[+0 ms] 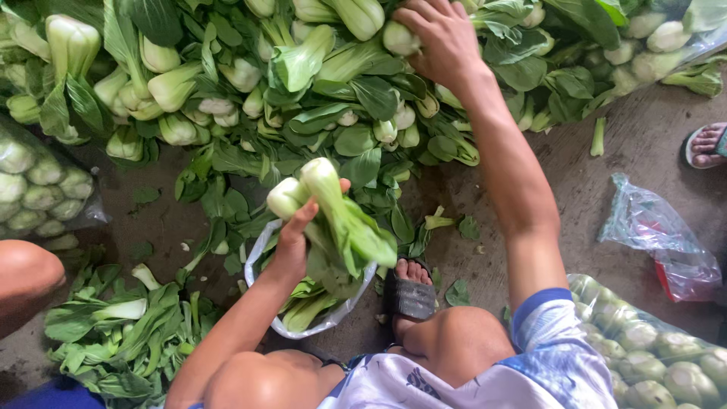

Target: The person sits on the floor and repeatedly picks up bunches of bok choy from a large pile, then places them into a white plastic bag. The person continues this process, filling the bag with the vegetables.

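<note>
My left hand [291, 241] grips a bunch of bok choy [333, 212], white stalks up and green leaves hanging, over an open clear plastic bag [257, 246] with more greens in it. My right hand [439, 38] stretches forward into the big heap of bok choy [250, 83] on the ground, fingers closed around one pale head [397, 38]. My knees and a foot in a black sandal [410, 297] show below, beside the bag.
Filled clear bags of bok choy lie at the left [38, 185] and lower right [651, 348]. A crumpled plastic bag [655, 235] lies on the wet concrete. Loose trimmed leaves [121, 326] pile at lower left. Another person's sandalled foot [706, 144] and knee [23, 276] are near.
</note>
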